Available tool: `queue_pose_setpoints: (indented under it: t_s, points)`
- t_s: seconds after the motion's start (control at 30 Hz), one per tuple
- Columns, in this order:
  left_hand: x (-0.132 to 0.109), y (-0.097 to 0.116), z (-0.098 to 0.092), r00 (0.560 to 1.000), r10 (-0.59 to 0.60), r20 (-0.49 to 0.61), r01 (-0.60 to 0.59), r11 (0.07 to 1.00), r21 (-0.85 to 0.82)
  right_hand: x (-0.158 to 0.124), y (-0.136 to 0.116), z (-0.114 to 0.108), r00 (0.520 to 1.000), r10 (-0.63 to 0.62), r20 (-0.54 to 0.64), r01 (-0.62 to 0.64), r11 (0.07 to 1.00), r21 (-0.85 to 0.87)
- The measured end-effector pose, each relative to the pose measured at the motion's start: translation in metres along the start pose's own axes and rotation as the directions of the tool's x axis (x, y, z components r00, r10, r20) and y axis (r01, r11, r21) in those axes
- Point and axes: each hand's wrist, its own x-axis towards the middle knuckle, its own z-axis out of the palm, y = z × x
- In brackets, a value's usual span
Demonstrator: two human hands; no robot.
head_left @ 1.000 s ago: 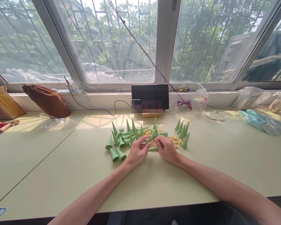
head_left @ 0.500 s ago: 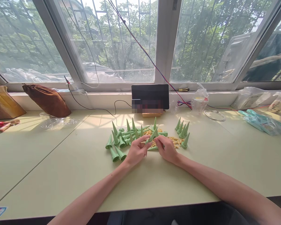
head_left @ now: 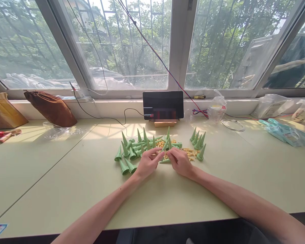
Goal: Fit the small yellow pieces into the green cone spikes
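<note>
My left hand (head_left: 147,163) is closed with thumb and fingers around a green plastic spike (head_left: 165,146), its pointed end up and tilted to the right. Close against it, my right hand (head_left: 180,162) is pinched; whatever lies between its fingertips is too small and hidden to make out. Small yellow pieces (head_left: 190,153) are scattered behind and beside my right hand. To the left, several green spikes stand or lie in a heap, among them an upright spike (head_left: 125,149) and a lying one (head_left: 124,167).
A group of upright green spikes (head_left: 200,153) stands on the right. Behind the heap, a black tablet (head_left: 163,103) leans on a small stand. A brown drawstring pouch (head_left: 52,110) lies back left, and bagged turquoise scissors (head_left: 286,132) lie far right. A coiled cable (head_left: 233,125) rests near the window.
The spike in my left hand has shifted slightly and sits lower between the fingers. My right fingertips have moved a little to the left, toward it.
</note>
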Motion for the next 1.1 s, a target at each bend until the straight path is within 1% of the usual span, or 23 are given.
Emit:
queue_pose_setpoints:
  t_s: [0.13,0.43,0.67,0.8,0.97,1.1]
  points:
    - [0.0011,-0.0041,0.0000,1.000,-0.025,-0.008,0.025,1.000,-0.007,0.0005,-0.0015,0.0004,1.000,0.011,0.021,-0.011,1.000,0.009]
    - [0.0012,-0.0055,-0.0003,1.000,-0.010,-0.006,0.010,1.000,-0.006,0.0041,-0.0065,-0.0018,0.999,0.052,0.014,-0.053,0.996,0.073]
    - [-0.0017,-0.0040,0.0033,0.999,0.004,-0.045,0.001,0.994,0.111,0.0056,-0.0082,-0.0023,0.996,0.074,-0.042,-0.072,0.996,0.056]
    - [-0.0050,0.0014,0.0047,0.998,0.057,-0.030,-0.050,0.981,0.189,0.0055,-0.0079,-0.0023,0.992,0.099,-0.072,-0.096,0.995,0.038]
    - [-0.0054,0.0027,0.0062,0.986,0.168,-0.018,-0.156,0.943,0.294,0.0055,-0.0085,-0.0029,0.990,0.112,-0.088,-0.109,0.993,0.036]
    - [-0.0047,0.0002,0.0067,0.980,0.198,0.001,-0.187,0.924,0.333,0.0049,-0.0093,-0.0023,0.992,0.092,-0.084,-0.088,0.995,0.048]
